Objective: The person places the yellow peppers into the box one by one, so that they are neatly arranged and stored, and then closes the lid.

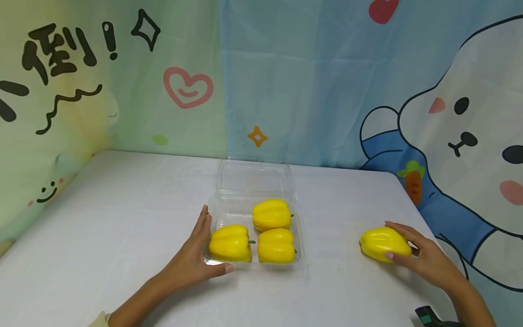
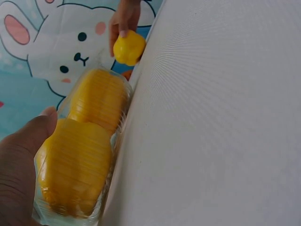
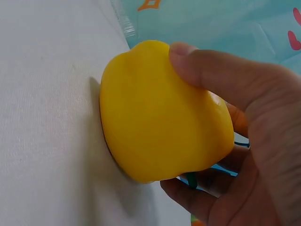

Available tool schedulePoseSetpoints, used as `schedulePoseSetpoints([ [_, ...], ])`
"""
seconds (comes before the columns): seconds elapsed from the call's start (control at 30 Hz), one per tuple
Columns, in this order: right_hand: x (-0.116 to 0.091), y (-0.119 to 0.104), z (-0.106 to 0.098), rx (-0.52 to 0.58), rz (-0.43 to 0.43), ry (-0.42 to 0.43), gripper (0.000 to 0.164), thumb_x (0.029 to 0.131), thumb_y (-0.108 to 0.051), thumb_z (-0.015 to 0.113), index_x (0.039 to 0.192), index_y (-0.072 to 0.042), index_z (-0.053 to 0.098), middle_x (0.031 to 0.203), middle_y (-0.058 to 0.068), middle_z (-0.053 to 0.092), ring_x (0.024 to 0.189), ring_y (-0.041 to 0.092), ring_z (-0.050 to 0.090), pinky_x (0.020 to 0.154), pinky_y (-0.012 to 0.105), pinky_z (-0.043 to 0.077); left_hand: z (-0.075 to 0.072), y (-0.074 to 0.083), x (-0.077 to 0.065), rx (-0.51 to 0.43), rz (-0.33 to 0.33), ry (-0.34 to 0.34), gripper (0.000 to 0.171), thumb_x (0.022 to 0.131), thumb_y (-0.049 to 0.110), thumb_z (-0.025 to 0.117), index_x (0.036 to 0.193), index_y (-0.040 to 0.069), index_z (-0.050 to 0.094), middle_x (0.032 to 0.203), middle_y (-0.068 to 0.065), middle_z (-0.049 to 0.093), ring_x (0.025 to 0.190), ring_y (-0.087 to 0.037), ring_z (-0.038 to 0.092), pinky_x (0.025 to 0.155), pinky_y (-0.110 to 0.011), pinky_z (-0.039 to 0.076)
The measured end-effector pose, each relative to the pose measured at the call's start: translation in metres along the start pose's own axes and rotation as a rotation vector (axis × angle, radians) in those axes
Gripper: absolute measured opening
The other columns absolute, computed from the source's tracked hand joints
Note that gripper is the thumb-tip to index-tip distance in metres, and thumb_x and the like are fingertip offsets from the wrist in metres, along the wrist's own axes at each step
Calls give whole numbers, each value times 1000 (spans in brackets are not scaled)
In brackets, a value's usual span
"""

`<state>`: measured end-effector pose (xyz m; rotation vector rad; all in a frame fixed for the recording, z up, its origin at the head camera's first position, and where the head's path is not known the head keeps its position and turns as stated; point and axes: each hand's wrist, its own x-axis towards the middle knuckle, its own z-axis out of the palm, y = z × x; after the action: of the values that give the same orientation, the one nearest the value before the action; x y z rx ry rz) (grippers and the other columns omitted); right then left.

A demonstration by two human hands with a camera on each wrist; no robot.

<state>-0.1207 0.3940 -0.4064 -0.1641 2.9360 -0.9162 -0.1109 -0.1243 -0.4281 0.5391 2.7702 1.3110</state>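
A clear plastic clamshell box [image 1: 233, 213] lies on the table with its lid [image 1: 253, 178] folded back. Inside are three yellow bell peppers: one at the front left [image 1: 229, 244], one at the front right [image 1: 276, 245] and one behind [image 1: 271, 215]. My left hand [image 1: 194, 256] spans the box's front left corner, fingers straight along the left side and thumb along the front edge. Over at the right, my right hand [image 1: 429, 256] grips another yellow bell pepper [image 3: 160, 113] between thumb and fingers, close over the table. A green stem [image 3: 192, 180] shows by the fingers.
The white table [image 1: 339, 204] reaches back to a printed cloth backdrop [image 1: 294, 81] with cartoon figures. A dark object with a green patch [image 1: 433, 316] lies at the front right, near my right forearm. The table's right edge runs just beyond the right hand.
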Motion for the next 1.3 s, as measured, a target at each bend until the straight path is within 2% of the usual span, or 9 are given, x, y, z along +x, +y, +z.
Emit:
schedulePoseSetpoints([
  [0.27,3,-5,1,-6,19,4,82,85,-36,76,148,-2,37,145,31,34,124,53,36,87,71,38,-1,-1,0,-6,0,-3,125,70,56,81,153,-4,9,161,2,-14,147,-28,4,111,-53,22],
  [0.53,6,-15,5,-9,5,48,79,86,-36,75,147,-2,39,145,30,36,124,52,37,88,67,40,-1,-1,0,-8,4,-1,125,70,55,82,153,-5,9,162,-1,-13,147,-28,4,111,-54,22],
  [0.67,11,-24,9,4,-30,63,76,86,-32,76,147,-3,41,146,28,37,125,51,38,88,67,41,-1,-1,1,-11,4,-2,125,70,54,82,153,-5,9,162,-4,-12,146,-29,4,111,-55,22],
  [0.97,24,-53,17,45,-181,139,66,86,-23,77,141,0,48,141,24,45,119,45,46,87,61,44,-1,-2,1,-8,9,-2,125,70,54,82,153,-5,9,161,1,-14,146,-29,4,110,-55,22],
  [1.3,34,-67,28,62,-236,170,63,86,-20,76,140,-1,49,140,22,47,116,41,50,86,59,47,0,-2,0,-7,3,2,125,70,55,82,152,-6,10,161,1,-13,146,-29,5,110,-54,22],
])
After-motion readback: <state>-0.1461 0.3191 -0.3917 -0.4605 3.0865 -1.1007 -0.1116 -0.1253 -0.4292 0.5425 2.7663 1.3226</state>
